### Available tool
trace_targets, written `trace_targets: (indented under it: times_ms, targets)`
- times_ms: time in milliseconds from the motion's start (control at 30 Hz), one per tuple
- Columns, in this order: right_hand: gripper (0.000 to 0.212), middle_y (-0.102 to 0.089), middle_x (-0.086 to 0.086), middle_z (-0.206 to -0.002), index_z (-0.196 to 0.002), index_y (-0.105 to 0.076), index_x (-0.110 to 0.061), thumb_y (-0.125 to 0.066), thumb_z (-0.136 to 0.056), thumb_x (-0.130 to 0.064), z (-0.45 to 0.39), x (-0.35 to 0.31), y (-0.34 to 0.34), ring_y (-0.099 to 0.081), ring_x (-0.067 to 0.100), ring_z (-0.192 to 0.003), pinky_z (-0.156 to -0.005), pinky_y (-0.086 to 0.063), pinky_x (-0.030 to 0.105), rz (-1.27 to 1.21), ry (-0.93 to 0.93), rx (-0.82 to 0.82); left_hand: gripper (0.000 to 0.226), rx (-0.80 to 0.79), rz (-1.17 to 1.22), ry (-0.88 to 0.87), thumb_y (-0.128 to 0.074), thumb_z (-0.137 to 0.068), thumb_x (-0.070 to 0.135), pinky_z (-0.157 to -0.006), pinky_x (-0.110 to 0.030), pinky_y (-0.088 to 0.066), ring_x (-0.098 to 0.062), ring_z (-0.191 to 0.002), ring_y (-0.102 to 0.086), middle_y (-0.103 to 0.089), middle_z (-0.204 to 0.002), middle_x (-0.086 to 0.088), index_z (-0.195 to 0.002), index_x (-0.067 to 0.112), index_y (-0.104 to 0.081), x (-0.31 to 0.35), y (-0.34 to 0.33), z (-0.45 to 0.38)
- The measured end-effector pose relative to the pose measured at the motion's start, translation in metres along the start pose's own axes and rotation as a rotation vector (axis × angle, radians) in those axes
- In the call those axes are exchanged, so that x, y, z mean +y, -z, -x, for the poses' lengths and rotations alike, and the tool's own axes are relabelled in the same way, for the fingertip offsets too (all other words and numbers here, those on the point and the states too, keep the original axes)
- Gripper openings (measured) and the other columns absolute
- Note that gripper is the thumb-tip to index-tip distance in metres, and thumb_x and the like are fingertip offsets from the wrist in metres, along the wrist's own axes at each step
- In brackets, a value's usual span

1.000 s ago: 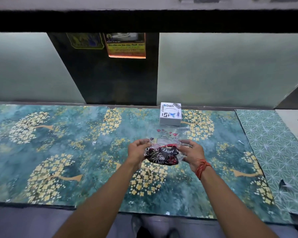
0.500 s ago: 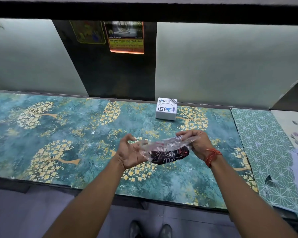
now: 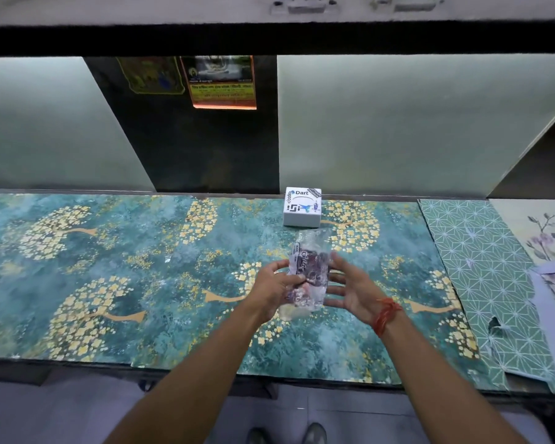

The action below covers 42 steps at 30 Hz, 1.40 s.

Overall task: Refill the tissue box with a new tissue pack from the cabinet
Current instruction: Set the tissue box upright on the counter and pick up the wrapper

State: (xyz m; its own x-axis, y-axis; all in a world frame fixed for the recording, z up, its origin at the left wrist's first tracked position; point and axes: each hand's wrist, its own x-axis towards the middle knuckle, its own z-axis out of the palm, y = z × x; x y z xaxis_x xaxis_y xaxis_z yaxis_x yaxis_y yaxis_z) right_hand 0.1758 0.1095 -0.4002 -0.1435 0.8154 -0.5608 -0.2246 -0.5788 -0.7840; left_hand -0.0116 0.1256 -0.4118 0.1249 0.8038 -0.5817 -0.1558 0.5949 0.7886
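A clear plastic tissue pack (image 3: 308, 274) with dark maroon print stands almost upright above the counter, between my hands. My left hand (image 3: 274, 286) grips its left side with thumb and fingers. My right hand (image 3: 350, 290) is spread beside its right side, fingertips touching the wrapper; a red thread is tied around that wrist. A white tissue box (image 3: 302, 207) with stickers, one reading "Dart", sits on the counter just beyond the pack, near the back wall.
The counter (image 3: 109, 283) is covered in a teal sheet with yellow flowering trees. Green patterned and floral sheets (image 3: 494, 277) lie at the right end. Frosted sliding panels (image 3: 398, 123) stand behind, with a dark gap and a calendar (image 3: 221, 81) between them. My feet show below.
The pack was turned from lying flat between both hands to standing on end. My left hand has closed on it and my right hand has opened its fingers beside it.
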Motion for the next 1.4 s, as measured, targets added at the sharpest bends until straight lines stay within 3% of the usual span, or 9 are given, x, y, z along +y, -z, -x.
trace_targets:
  times_ms: [133,267,467,633,700,800,933,1200,1400]
  targets:
    - [0.044,-0.074,0.006,-0.091,-0.119,-0.061,-0.004,-0.076,-0.078,-0.007,-0.002,0.004,-0.008,-0.070,0.020,-0.073,-0.060,-0.057,0.035,0.115,0.160,0.159,0.048,-0.021,-0.015,-0.007,-0.075,-0.080,0.001,-0.050,-0.031,-0.054,-0.024,-0.069,-0.071,-0.070,-0.109,-0.020,-0.122,0.006,-0.053,-0.004,-0.011,0.001]
    - [0.033,-0.071,0.012,-0.089,-0.105,-0.065,0.001,-0.071,-0.075,0.013,-0.002,0.001,-0.006,-0.067,0.024,-0.074,-0.053,-0.057,0.026,0.192,0.298,0.216,0.031,-0.090,-0.014,0.015,-0.063,-0.087,-0.004,-0.050,-0.032,-0.057,-0.019,-0.052,-0.066,-0.071,-0.089,-0.013,-0.115,0.008,-0.061,0.001,-0.010,0.002]
    - [0.031,-0.066,0.003,-0.070,-0.069,-0.067,-0.009,-0.067,-0.070,0.022,0.011,0.000,-0.005,-0.063,0.016,-0.059,-0.048,-0.056,0.026,0.147,0.284,0.190,0.030,-0.078,0.098,0.024,-0.047,-0.085,-0.023,-0.057,-0.032,-0.062,-0.026,-0.065,-0.071,-0.069,-0.092,-0.023,-0.086,-0.001,-0.068,-0.002,-0.021,-0.002]
    - [0.037,-0.070,0.004,-0.105,-0.104,-0.069,-0.010,-0.052,-0.085,0.017,0.032,-0.002,0.016,-0.070,0.025,-0.092,-0.078,-0.061,0.042,0.061,0.189,-0.111,0.020,-0.094,0.252,0.176,-0.044,-0.098,-0.007,-0.052,-0.026,-0.060,-0.021,-0.059,-0.069,-0.065,-0.084,-0.021,-0.089,-0.006,-0.061,-0.001,-0.020,-0.005]
    - [0.051,-0.065,-0.003,-0.118,-0.117,-0.065,-0.022,-0.063,-0.082,0.014,0.041,0.000,0.023,-0.067,0.021,-0.102,-0.086,-0.059,0.035,0.204,0.226,-0.184,0.011,-0.076,0.253,0.255,-0.051,-0.095,-0.007,-0.050,-0.026,-0.059,-0.022,-0.058,-0.068,-0.066,-0.077,-0.018,-0.091,-0.006,-0.061,-0.006,-0.021,-0.009]
    - [0.055,-0.066,-0.011,-0.107,-0.109,-0.063,-0.035,-0.082,-0.070,-0.002,0.051,0.012,0.020,-0.063,0.003,-0.098,-0.082,-0.051,0.013,0.576,0.392,0.005,0.004,-0.097,0.234,0.396,-0.055,-0.092,-0.008,-0.045,-0.027,-0.058,-0.023,-0.064,-0.066,-0.061,-0.079,-0.019,-0.095,-0.008,-0.058,-0.014,-0.026,-0.012]
    - [0.020,-0.074,0.003,-0.085,-0.092,-0.074,-0.010,-0.078,-0.075,-0.002,0.057,0.042,0.022,-0.069,0.002,-0.080,-0.073,-0.056,0.019,0.509,0.596,0.348,0.018,-0.152,0.121,0.468,-0.053,-0.097,0.004,-0.034,-0.019,-0.050,-0.014,-0.036,-0.061,-0.063,-0.054,-0.012,-0.080,-0.002,-0.058,-0.027,-0.046,-0.007]
    - [0.022,-0.068,0.001,-0.081,-0.089,-0.069,-0.015,-0.071,-0.079,0.004,0.095,0.117,0.071,-0.060,-0.014,-0.069,-0.064,-0.046,0.005,0.365,0.633,0.770,0.006,-0.028,-0.032,0.067,-0.054,-0.094,0.015,-0.059,-0.031,-0.054,-0.022,-0.072,-0.063,-0.063,-0.089,-0.006,-0.092,0.012,-0.060,-0.100,-0.094,0.027]
    - [0.011,-0.063,0.008,-0.086,-0.093,-0.064,-0.004,-0.066,-0.083,0.003,0.154,0.201,0.135,-0.056,0.008,-0.077,-0.068,-0.047,0.013,0.267,0.592,0.889,0.013,-0.034,-0.178,-0.135,-0.059,-0.090,0.008,-0.063,-0.028,-0.046,-0.020,-0.081,-0.060,-0.065,-0.084,-0.004,-0.096,0.017,-0.066,-0.211,-0.145,0.062]
